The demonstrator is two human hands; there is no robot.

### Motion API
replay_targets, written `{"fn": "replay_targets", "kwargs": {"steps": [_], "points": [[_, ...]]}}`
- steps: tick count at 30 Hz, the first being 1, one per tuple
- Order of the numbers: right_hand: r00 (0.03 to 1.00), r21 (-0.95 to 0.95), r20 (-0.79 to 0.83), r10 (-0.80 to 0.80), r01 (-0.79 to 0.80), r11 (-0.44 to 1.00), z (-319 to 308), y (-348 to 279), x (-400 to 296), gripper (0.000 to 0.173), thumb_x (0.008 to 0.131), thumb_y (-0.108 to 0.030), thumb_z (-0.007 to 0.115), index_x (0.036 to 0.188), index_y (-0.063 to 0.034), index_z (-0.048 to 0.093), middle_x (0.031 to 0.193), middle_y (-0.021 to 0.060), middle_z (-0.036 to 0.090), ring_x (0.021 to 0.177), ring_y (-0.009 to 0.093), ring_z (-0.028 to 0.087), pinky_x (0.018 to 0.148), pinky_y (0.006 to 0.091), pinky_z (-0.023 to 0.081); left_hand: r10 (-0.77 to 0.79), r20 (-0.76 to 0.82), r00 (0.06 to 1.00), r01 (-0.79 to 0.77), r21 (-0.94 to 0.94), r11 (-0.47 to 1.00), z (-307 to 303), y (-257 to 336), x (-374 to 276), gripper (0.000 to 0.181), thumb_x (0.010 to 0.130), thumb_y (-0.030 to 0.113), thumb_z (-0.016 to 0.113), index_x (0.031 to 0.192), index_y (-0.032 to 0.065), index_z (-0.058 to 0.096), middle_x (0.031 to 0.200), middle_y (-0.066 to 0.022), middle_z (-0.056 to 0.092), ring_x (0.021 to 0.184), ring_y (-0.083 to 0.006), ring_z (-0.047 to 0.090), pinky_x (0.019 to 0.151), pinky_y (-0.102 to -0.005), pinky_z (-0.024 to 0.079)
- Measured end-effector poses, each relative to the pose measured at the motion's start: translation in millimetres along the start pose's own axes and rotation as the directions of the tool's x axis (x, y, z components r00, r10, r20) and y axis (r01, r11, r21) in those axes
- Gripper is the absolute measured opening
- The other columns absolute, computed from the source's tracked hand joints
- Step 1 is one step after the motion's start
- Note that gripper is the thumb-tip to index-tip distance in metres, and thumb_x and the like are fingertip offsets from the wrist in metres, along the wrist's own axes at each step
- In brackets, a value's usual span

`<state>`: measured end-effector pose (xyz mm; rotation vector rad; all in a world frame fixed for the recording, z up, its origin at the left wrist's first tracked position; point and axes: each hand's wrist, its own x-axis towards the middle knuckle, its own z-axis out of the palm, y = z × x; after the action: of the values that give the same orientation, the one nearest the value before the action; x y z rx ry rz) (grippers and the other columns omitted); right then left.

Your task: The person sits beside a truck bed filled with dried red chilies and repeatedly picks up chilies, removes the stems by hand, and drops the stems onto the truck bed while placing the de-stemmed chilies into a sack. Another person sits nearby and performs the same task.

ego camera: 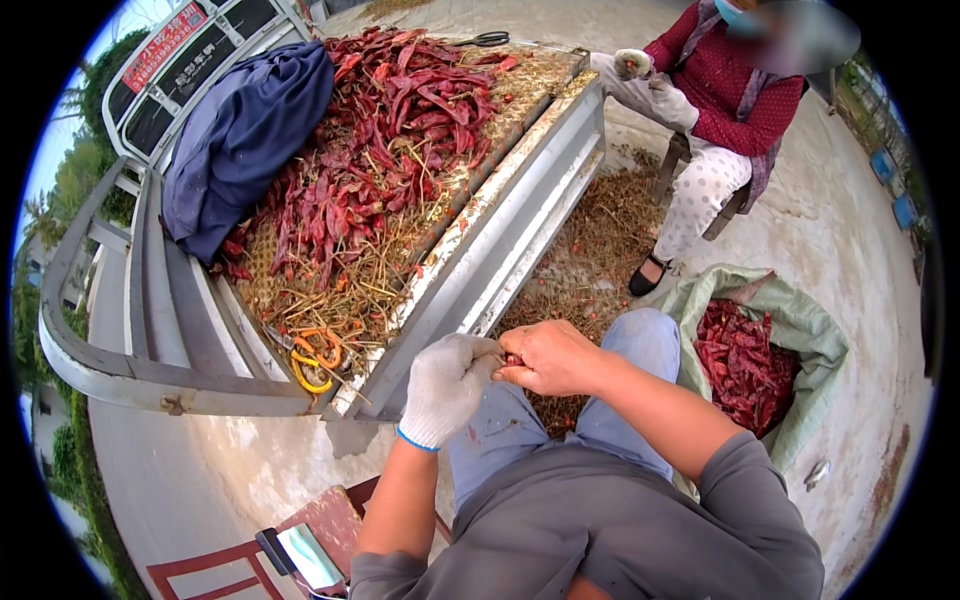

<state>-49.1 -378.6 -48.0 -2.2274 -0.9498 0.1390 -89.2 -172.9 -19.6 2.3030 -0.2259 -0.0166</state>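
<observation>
My left hand [448,382] wears a white knit glove with a blue cuff edge. Its bent thumb and fingers meet the fingertips of my bare right hand [555,358] above my lap. A small dark red chili pepper [513,360] shows between the two hands, pinched there and mostly covered by my fingers. In front of me, a heap of dried red chili peppers [405,112] lies on the truck bed [517,195] among straw-coloured stalks. At my right knee stands a pale green woven sack [817,352], its mouth rolled back, with red chili peppers [742,364] inside.
Orange- and yellow-handled scissors [319,358] lie at the bed's near corner; black-handled scissors [484,38] are at its far edge. A dark blue cloth [251,142] covers part of the heap. A gloved person [720,112] sits across. Plant debris [600,225] litters the ground. A red-brown chair [322,525] stands left.
</observation>
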Motion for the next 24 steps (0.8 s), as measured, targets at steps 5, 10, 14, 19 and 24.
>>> {"fn": "replay_targets", "kwargs": {"steps": [5,10,14,19,24], "points": [[0.978,0.141,-0.134,-0.161,0.18,0.973,5.0,4.1,-3.5,0.025,0.096,-0.025,0.075,0.085,-0.0048,0.066,0.078,0.0129,0.065,0.071,0.038,0.066,0.062,0.0473,0.051,-0.29,0.093,0.953,0.251,-0.778,0.576,22.8,-18.8,-13.0,0.014,0.1,0.009,0.067,0.105,-0.0038,0.069,0.095,-0.011,0.073,0.084,-0.0208,0.069,0.078,-0.0367,0.057],[0.929,0.273,-0.32,-0.185,0.277,0.921,17.6,3.4,-3.7,0.023,0.096,-0.02,0.076,0.081,-0.0044,0.065,0.074,0.0125,0.064,0.07,0.035,0.066,0.061,0.0455,0.052,-0.262,0.124,0.957,0.14,-0.989,0.045,48.3,-25.2,-18.0,0.012,0.103,0.008,0.063,0.109,-0.0026,0.066,0.094,-0.0103,0.069,0.077,-0.0181,0.063,0.075,-0.0337,0.054],[0.945,0.319,-0.291,-0.152,0.245,0.916,17.2,8.0,-7.5,0.018,0.096,-0.017,0.075,0.086,-0.0038,0.069,0.075,0.0122,0.064,0.07,0.034,0.066,0.062,0.0438,0.052,-0.356,0.067,0.932,0.041,-0.996,-0.08,54.8,-17.8,-14.2,0.015,0.104,0.012,0.066,0.109,-0.0029,0.065,0.094,-0.0098,0.069,0.079,-0.0185,0.064,0.077,-0.0342,0.054],[0.97,0.432,-0.224,0.091,0.016,0.902,15.2,11.3,-19.9,0.015,0.098,-0.018,0.074,0.097,-0.0031,0.074,0.08,0.0127,0.069,0.072,0.027,0.068,0.066,0.0389,0.053,-0.362,0.044,0.931,0.122,-0.973,0.196,43.6,-38.4,-6.3,0.017,0.102,0.01,0.066,0.113,-0.0037,0.067,0.098,-0.0112,0.072,0.084,-0.0199,0.067,0.081,-0.035,0.056],[0.881,0.224,-0.36,0.306,-0.237,0.945,-36.6,67.5,-72.3,0.028,0.094,-0.022,0.076,0.114,-0.0033,0.07,0.101,0.016,0.069,0.091,0.033,0.067,0.08,0.0425,0.053,-0.174,-0.011,0.985,0.164,-0.287,0.944,32.5,-31.9,-5.7,0.028,0.098,0.007,0.062,0.123,-0.0018,0.071,0.106,-0.0123,0.077,0.093,-0.024,0.075,0.086,-0.0395,0.059]]}}
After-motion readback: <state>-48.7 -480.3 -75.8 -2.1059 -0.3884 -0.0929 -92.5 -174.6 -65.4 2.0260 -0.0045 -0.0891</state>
